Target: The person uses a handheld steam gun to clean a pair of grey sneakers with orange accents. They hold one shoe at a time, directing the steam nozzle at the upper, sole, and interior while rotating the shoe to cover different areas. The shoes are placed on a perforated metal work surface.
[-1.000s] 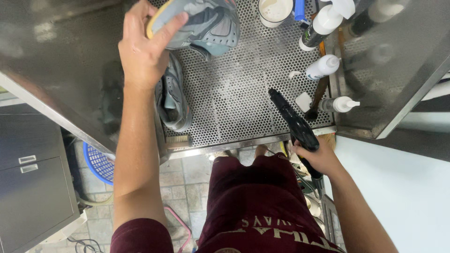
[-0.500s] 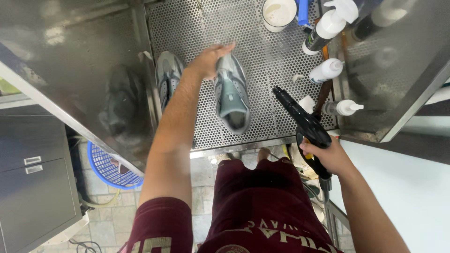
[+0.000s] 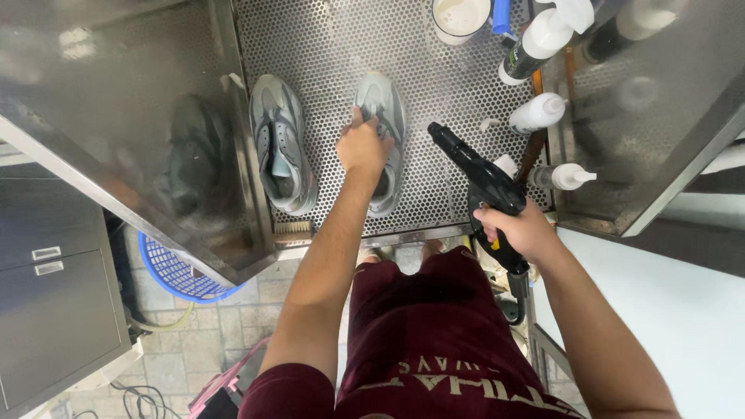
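Note:
My left hand (image 3: 363, 146) grips a grey-blue sneaker (image 3: 379, 101) that lies flat on the perforated steel work surface (image 3: 326, 46), toe pointing away from me. A second matching sneaker (image 3: 281, 143) lies to its left against the steel side wall. My right hand (image 3: 521, 230) holds a black spray gun (image 3: 481, 177) by its handle. Its nozzle points up and left toward the held sneaker, a short way from it.
White spray and squeeze bottles (image 3: 541, 40) (image 3: 537, 113) (image 3: 563, 177) stand along the right side, and a white cup (image 3: 459, 17) sits at the back. A small brush (image 3: 292, 228) lies at the front edge. A blue basket (image 3: 177, 271) stands on the tiled floor, beside a grey cabinet (image 3: 46, 310).
My left hand has brought the sneaker down from the air and laid it flat on the surface. The spray gun has shifted a little toward the sneaker.

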